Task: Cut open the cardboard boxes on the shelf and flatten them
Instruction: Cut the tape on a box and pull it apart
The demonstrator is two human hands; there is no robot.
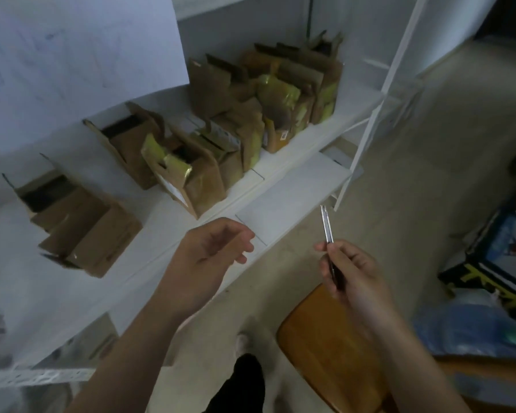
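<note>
**Shelf** [289,192]: white, running from near left to far right, with a white upright post [379,96] at its far right end.

**Cardboard boxes**, all on the shelf, none flattened:
- One box [84,234] at the near left, lying tilted with its flaps open and the dark inside showing.
- Middle cluster [191,174]: several brown boxes standing close together with their flaps up. Yellowish tape shows on some and a white label on the nearest.
- Far cluster [280,93]: more open boxes packed against each other near the post, also with yellowish tape.

**Left hand** [212,254]: above the shelf's near edge, just right of the near-left box. The fingers are loosely curled and it holds nothing and touches no box.

**Right hand** [352,275]: off the shelf, above the floor [429,144]. The fingers are curled round the dark handle of a cutter [326,225]. Its thin silver blade points up and away, toward the shelf's right end, clear of every box.

**Other items:**
- Sheet of paper [72,55], white, hanging at the far left above the boxes.
- Wooden stool [325,347], near, below the right arm.
- Blue plastic bag [465,332], near right.
- Printed carton [501,263], blue, black and yellow, just beyond the bag.
- The person's dark trouser leg [242,386] and pale shoe [243,342], near centre.
</note>
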